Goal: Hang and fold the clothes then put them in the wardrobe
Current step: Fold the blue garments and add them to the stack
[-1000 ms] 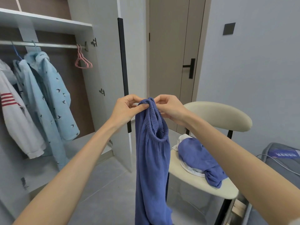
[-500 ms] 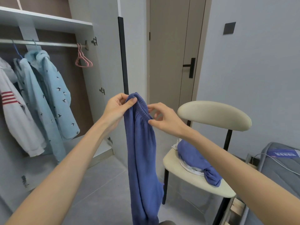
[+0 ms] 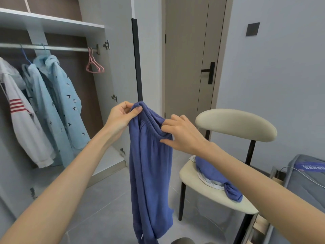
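Wardrobe point(image 3: 52, 23): far left, open — a jacket point(image 3: 22, 124) and pale blue shirts point(image 3: 59, 103) on its rail point(image 3: 61, 48), pink hangers point(image 3: 94, 65) at the rail's right end.
Left hand point(image 3: 119, 117): pinches the trousers point(image 3: 149, 164) at the waistband's left end.
Blue trousers: centre, hanging toward the floor.
Right hand point(image 3: 182, 134): fingers curled, pinching the waistband's right end.
Chair point(image 3: 235, 124): right — a bundled blue garment point(image 3: 214, 175) on its seat.

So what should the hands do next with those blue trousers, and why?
Probably draw the right hand away from the left hand to stretch the waistband flat. Both hands pinch the blue trousers at the top, the elastic sags bunched between them and the legs hang crumpled, so straightening likely comes before folding.
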